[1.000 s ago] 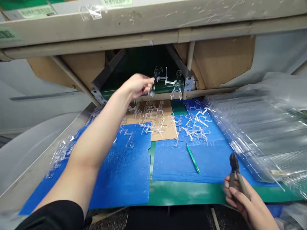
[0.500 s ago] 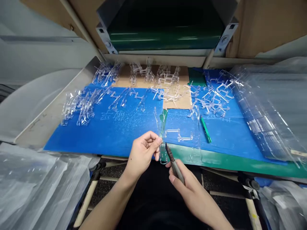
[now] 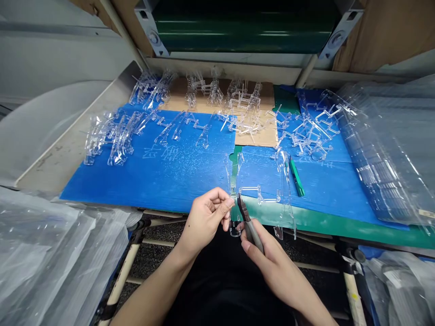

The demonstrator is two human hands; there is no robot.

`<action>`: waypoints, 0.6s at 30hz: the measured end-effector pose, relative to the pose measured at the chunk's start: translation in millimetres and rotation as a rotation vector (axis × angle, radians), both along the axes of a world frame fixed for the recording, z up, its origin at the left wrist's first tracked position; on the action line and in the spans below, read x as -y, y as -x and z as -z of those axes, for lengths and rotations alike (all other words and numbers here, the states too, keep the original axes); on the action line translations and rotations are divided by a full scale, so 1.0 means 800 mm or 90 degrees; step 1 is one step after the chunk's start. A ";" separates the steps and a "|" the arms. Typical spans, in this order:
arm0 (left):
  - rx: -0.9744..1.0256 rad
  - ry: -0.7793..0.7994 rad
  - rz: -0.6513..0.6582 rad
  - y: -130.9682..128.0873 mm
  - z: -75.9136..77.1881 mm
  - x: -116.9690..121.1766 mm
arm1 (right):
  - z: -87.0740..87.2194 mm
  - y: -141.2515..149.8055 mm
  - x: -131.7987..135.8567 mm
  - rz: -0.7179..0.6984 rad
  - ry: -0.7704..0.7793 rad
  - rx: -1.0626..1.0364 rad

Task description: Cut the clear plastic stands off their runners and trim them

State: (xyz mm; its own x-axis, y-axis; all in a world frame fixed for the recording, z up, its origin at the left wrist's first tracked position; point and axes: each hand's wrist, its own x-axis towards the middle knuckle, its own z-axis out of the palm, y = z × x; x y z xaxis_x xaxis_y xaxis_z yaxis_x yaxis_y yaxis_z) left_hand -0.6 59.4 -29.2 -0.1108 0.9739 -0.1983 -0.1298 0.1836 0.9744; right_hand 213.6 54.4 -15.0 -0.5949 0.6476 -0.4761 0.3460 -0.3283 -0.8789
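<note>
My left hand [image 3: 211, 215] pinches a long clear plastic part [image 3: 233, 181] between thumb and fingertips, near the front edge of the work surface. A thin clear plastic runner [image 3: 258, 194] reaches from this part to another clear part [image 3: 284, 176] on the right. My right hand [image 3: 263, 246] is wrapped around the grey handles of a pair of side cutters [image 3: 251, 231]. Their dark jaws point up and away, close beside the left part where the runner meets it. Whether the jaws touch the plastic I cannot tell.
Clear moulded parts [image 3: 118, 138] lie in rows at left and back, some on cardboard [image 3: 265, 138]. Loose clear runners [image 3: 311, 131] are heaped at right. A green cutter knife [image 3: 297, 176] lies nearby. Clear plastic trays [image 3: 390, 158] stand far right; a green roller [image 3: 244, 34] hangs behind.
The view has tilted downward a little. The clear piece in my left hand has turned slightly, and its right-hand part shows more plainly. The cutter tips are nearer the runner's left end.
</note>
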 end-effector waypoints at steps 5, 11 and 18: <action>0.004 0.012 0.012 0.000 0.003 -0.001 | -0.001 -0.003 0.001 -0.003 0.003 -0.002; 0.034 0.023 0.041 0.000 0.002 -0.003 | 0.002 -0.008 0.001 -0.011 0.013 -0.041; 0.064 0.044 0.055 -0.006 0.004 -0.011 | 0.019 -0.005 0.003 0.064 0.161 -0.167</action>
State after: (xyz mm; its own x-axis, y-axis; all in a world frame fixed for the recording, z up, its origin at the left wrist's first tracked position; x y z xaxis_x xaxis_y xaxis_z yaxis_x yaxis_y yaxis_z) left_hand 4.4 68.2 -32.6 -0.0038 0.9627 -0.2707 -0.2066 0.2641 0.9421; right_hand 217.5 51.7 -30.4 -0.6571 0.5905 -0.4686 0.0750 -0.5673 -0.8201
